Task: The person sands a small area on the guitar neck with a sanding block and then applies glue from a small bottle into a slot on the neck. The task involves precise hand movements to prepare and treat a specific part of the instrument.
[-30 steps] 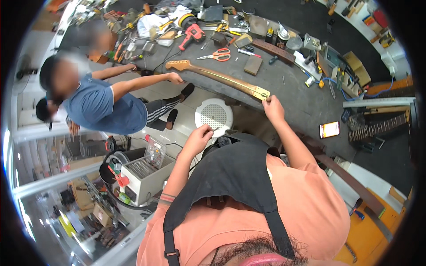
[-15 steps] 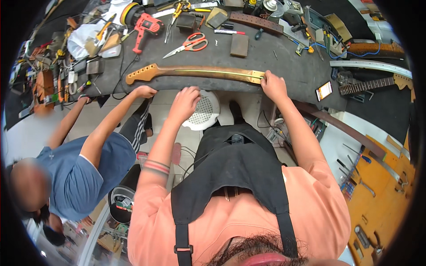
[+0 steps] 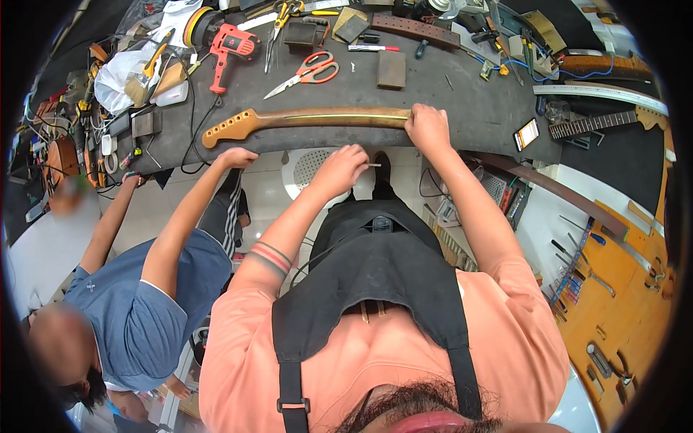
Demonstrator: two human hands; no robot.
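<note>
A wooden guitar neck (image 3: 325, 117) with a yellowish strip along its back lies across the near edge of the grey bench (image 3: 498, 97), its headstock at left. My right hand (image 3: 427, 128) grips the heel at the neck's right end, fingers curled over it. My left hand (image 3: 343, 169), below the neck off the bench edge, is closed on a thin light rod (image 3: 375, 165) whose end sticks out to the right. A white round stool seat (image 3: 302, 166) shows partly behind it. Orange-handled scissors (image 3: 303, 76) lie beyond the neck.
A co-worker (image 3: 159, 303) in blue stands at my left, hands at the bench edge. A red polisher (image 3: 231, 50), tools and cables crowd the back and left. At right lie a phone (image 3: 527, 136) and a fretted neck (image 3: 588, 124); an orange tool board (image 3: 606, 317) is below.
My view has swung toward the bench. My left hand has moved right, nearer my right hand, showing the rod's end. My right hand's fingers now cover more of the heel.
</note>
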